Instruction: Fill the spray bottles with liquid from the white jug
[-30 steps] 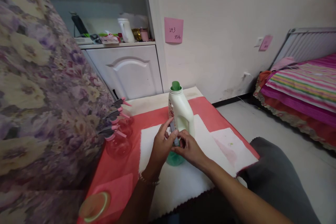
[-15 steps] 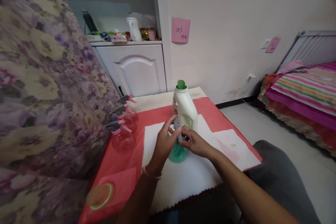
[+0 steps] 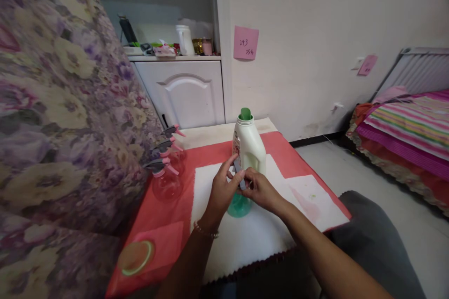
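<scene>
A small green clear bottle (image 3: pixel 238 207) stands upright on a white cloth (image 3: pixel 259 243), with a grey spray head (image 3: pixel 237 166) at its top. My left hand (image 3: pixel 223 184) is closed around the spray head from the left, its index finger stretched along the upper part. From the right, the fingers of my right hand (image 3: pixel 261 188) pinch at the lower end of the spray head; the bottle's neck is hidden behind them. Just behind my hands rises a large cream jug (image 3: pixel 254 142) with a green spout (image 3: pixel 245 113) and no cap on it.
Several spray bottles (image 3: pixel 167 187) with grey and pink heads stand at the table's left edge. A roll of tape (image 3: pixel 136 258) lies on the red table cover (image 3: pixel 163 217) at front left. A stained white cloth (image 3: pixel 315 201) lies to the right, before a bed (image 3: pixel 414 126).
The whole view has shifted slightly. Both hands stay at the spray head on the green bottle, with only small finger movement.
</scene>
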{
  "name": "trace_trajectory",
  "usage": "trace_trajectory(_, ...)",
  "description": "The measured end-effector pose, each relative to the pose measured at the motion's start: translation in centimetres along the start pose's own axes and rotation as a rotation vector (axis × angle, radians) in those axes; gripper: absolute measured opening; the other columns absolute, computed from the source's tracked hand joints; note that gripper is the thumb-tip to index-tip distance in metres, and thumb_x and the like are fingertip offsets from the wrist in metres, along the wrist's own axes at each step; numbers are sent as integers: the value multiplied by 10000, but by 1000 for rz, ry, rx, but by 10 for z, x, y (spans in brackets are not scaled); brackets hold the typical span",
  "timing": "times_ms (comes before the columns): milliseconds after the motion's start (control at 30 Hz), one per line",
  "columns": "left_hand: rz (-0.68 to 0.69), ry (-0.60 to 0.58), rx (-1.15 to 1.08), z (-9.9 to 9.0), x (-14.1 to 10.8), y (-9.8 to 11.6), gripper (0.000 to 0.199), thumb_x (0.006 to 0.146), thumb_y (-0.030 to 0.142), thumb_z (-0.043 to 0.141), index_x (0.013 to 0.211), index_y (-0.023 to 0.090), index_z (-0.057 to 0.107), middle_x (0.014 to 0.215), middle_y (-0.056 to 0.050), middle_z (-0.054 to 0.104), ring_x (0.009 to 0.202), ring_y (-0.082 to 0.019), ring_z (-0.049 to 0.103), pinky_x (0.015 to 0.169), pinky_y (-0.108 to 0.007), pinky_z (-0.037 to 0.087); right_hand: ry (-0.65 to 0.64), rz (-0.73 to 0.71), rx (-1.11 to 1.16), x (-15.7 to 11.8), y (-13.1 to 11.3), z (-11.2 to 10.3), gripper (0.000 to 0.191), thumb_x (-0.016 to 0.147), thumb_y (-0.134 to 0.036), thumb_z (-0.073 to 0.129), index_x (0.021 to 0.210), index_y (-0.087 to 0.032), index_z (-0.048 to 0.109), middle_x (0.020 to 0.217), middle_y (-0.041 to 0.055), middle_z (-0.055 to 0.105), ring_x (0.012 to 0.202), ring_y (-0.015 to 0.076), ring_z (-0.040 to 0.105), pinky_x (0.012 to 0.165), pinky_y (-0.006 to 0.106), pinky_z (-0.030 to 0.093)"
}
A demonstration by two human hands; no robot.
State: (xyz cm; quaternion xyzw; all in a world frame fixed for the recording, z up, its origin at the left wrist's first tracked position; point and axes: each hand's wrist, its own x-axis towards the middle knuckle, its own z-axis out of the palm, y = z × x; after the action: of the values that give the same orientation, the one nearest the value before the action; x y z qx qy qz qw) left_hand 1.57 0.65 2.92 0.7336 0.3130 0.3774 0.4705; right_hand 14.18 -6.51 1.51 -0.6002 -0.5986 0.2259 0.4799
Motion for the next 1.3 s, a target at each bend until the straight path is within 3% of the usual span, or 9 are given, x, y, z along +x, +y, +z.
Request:
trace_trajectory(133,9,28,18,1,-1,3,499,819,309,603,1309,239,538,1100,-51,652,673,-114,503,643,-233,453,218,74,-51,-1,4,16,350,633,-162,700,633,-229,356,686,-78,367,585,108,381,560,254,309)
trace_trajectory(233,-1,39,26,1,-2,6,508,814,309,609,1311,235,536,1081,-49,649,677,-116,505,656,-239,451,303,102,-66,-5,3,23,345,630,-192,704,653,-231,362,698,-75,369,600,115,386,575,263,312)
trace_trajectory(467,26,33,33,1,-1,2,503,823,304,593,1317,235,526,1105,-53,641,689,-117,492,656,-239,457,94,5,102,-11,0,13,149,736,-176,613,880,-213,600,783,-35,438,688,132,472,607,251,387)
trace_trajectory(567,18,30,24,2,-1,2,504,822,310,594,1317,243,525,1103,-50,638,685,-117,489,661,-244,468,165,42,109,-8,6,17,114,688,-157,636,756,-206,559,740,-49,429,634,117,452,577,242,373)
trace_trajectory(700,1,24,26,0,-1,4,505,817,307,596,1314,241,526,1100,-48,632,693,-120,482,681,-256,469,251,112,106,-7,10,22,214,640,-170,681,696,-207,478,724,-66,416,557,90,408,522,233,342)
trace_trajectory(833,6,24,42,-1,-1,4,499,822,320,597,1309,238,531,996,-39,627,704,-127,487,664,-246,450,151,64,123,-10,7,16,165,694,-204,668,832,-210,577,785,-48,454,629,108,469,572,239,387)
trace_trajectory(933,11,22,36,0,0,2,497,819,327,604,1304,245,535,912,-21,612,685,-127,485,649,-240,446,112,24,121,-10,7,14,90,728,-200,633,807,-213,592,773,-45,448,653,114,476,585,241,382)
trace_trajectory(1133,3,34,18,1,0,4,514,799,331,625,1297,237,545,933,-23,622,650,-117,472,631,-236,438,264,102,84,-7,11,23,229,638,-153,674,689,-212,459,707,-74,390,569,96,405,535,244,325)
trace_trajectory(1300,3,25,39,1,0,5,505,814,321,606,1308,241,534,891,-17,598,652,-119,486,637,-241,445,102,-19,101,-10,6,14,142,731,-150,605,854,-219,593,798,-40,458,678,120,476,604,247,389)
